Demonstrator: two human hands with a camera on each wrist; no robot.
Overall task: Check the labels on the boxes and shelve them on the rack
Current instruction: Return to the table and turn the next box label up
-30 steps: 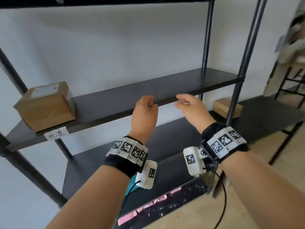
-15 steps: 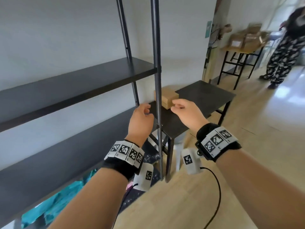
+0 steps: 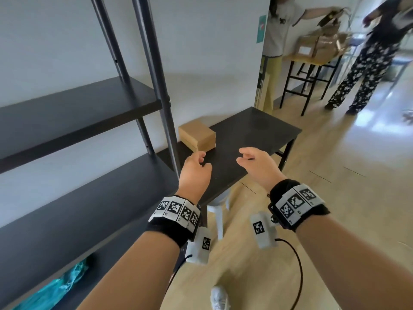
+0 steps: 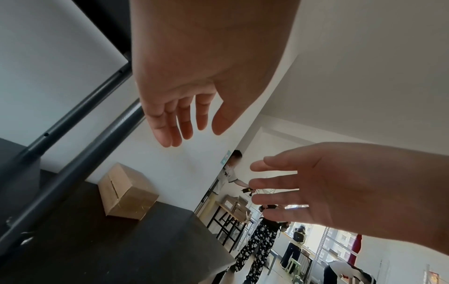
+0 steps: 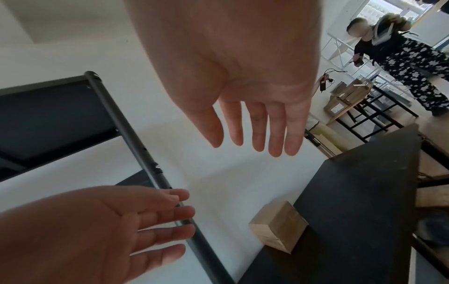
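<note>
A small brown cardboard box [image 3: 197, 136] [image 4: 126, 192] [image 5: 278, 224] sits on a low black table [image 3: 263, 133] just right of the black rack [image 3: 73, 113]. No label shows on its visible faces. My left hand [image 3: 197, 163] [image 4: 179, 119] hovers in front of the box, fingers relaxed and empty. My right hand [image 3: 248, 158] [image 5: 250, 130] hovers over the table to the box's right, fingers spread and holding nothing. Neither hand touches the box.
The rack's front post [image 3: 161, 86] stands between its shelves and the table. Teal wrapping [image 3: 55, 287] lies low in the rack. A white stool [image 3: 218, 211] stands under the table. Two people [image 3: 366, 63] stand by a far table with cardboard boxes [image 3: 312, 48].
The view has swung right, from the rack shelf with a labelled box to the side table. Both empty hands have come down toward the box there and their fingers have spread.
</note>
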